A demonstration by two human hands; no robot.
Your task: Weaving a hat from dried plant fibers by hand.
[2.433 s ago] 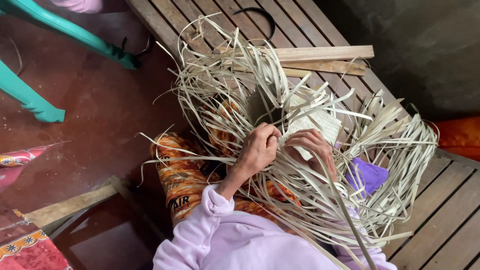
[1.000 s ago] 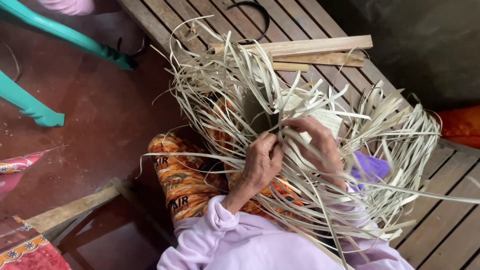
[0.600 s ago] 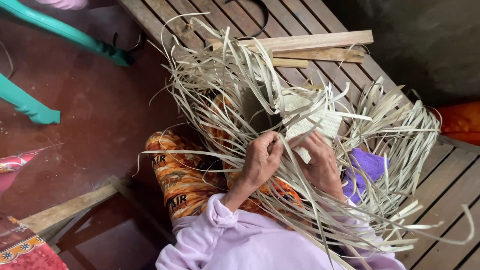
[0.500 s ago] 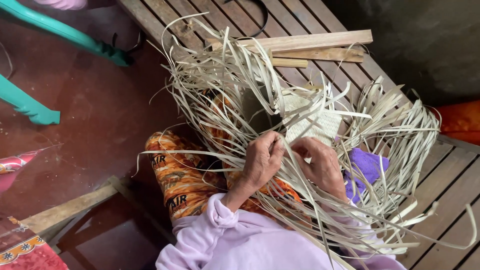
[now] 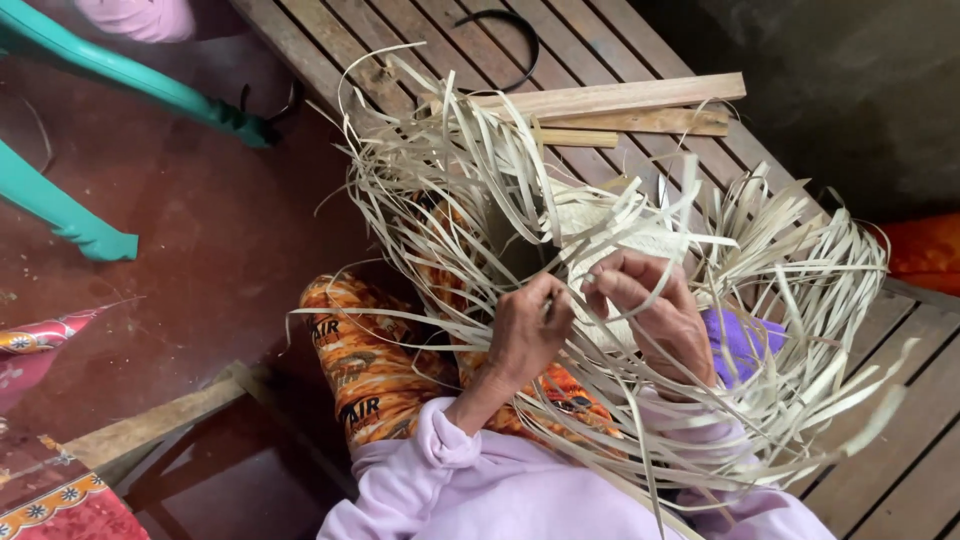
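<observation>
Nearest the camera, at six o'clock, a lilac sleeve [image 5: 470,490] leads up to the left hand [image 5: 525,335], and under it the lap is covered by orange patterned cloth [image 5: 370,370]. The lap seems to serve as a cradle: the bundle of pale leaf strips [image 5: 600,250] rests across it, close in, so both hands can reach its middle without stretching.

The left hand is curled narrow, fingers bent in, pinching one or two strips at the centre of the bundle. The right hand [image 5: 655,310], just to its three o'clock side and almost touching it, is likewise closed to a narrow pinch, thumb against fingers, on strips drawn across the small woven patch [image 5: 620,225]. That patch sits just beyond the knuckles, at twelve o'clock from them, likely held there so the loose ends fan outward and stay out of the working spot. A bit of purple cloth [image 5: 745,340] shows at three o'clock.

Farther off, the strips spill onto the slatted wooden surface [image 5: 400,30]. At twelve o'clock lie wooden battens [image 5: 620,100], beyond them a black loop [image 5: 510,30]. At ten o'clock stand teal chair legs [image 5: 80,215] on the red floor [image 5: 180,260].
</observation>
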